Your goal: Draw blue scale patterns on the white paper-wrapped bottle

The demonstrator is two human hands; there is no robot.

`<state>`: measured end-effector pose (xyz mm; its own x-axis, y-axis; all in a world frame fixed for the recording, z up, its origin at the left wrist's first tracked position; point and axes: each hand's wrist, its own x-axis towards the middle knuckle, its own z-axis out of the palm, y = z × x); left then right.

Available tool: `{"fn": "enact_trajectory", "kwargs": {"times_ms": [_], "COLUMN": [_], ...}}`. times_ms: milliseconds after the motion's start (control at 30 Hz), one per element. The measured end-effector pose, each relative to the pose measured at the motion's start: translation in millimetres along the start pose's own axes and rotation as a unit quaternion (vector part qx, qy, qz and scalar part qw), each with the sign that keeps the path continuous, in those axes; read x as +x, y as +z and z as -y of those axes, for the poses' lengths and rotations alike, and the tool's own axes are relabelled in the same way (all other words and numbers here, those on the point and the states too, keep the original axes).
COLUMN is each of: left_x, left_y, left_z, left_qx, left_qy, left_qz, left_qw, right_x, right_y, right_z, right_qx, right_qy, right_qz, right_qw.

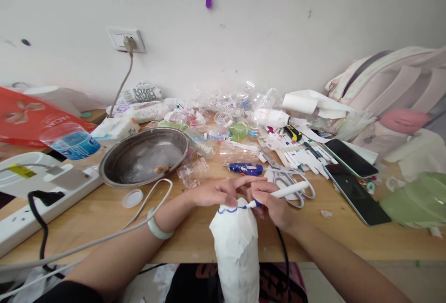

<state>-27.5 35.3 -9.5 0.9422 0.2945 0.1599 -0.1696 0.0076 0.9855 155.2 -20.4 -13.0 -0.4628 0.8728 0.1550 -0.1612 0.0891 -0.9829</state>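
The left hand (216, 193) grips the white form (237, 247) by its far end; the right hand (277, 205) holds a marker (290, 190) at its blue line (228, 211).

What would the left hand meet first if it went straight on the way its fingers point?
Most likely the right hand, which holds the white marker just beyond the left hand. The two hands overlap in this view, so whether they already touch is unclear.

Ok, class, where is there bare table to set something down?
Bare table shows between the right hand and the lower phone, bar a small scrap, and between the power strip and white cap. Beyond the left hand clear plastic crowds it; beyond the right, scissors and markers.
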Motion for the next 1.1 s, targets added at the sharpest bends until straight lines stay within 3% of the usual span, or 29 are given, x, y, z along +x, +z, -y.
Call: {"fn": "enact_trajectory", "kwargs": {"times_ms": [267,733,1000,1100], "left_x": [0,-1,-1,0], "left_y": [0.7,0.9,2.7,1.9], "left_z": [-5,-3,-8,-11], "left_qx": [0.008,0.030,0.001,-0.002], "left_qy": [-0.010,-0.021,0.002,0.010], "left_qz": [0.008,-0.009,-0.036,-0.042], "left_qw": [1.000,0.999,0.999,0.999], "right_x": [0,0,7,6], "right_y": [3,2,3,3], "right_z": [5,-8,6,5], "right_qx": [0.017,0.105,0.218,0.207], "right_qy": [0.018,-0.003,-0.034,-0.059], "right_qz": [-0.027,-0.042,-0.105,-0.118], "right_qw": [0.999,0.994,0.970,0.969]}}
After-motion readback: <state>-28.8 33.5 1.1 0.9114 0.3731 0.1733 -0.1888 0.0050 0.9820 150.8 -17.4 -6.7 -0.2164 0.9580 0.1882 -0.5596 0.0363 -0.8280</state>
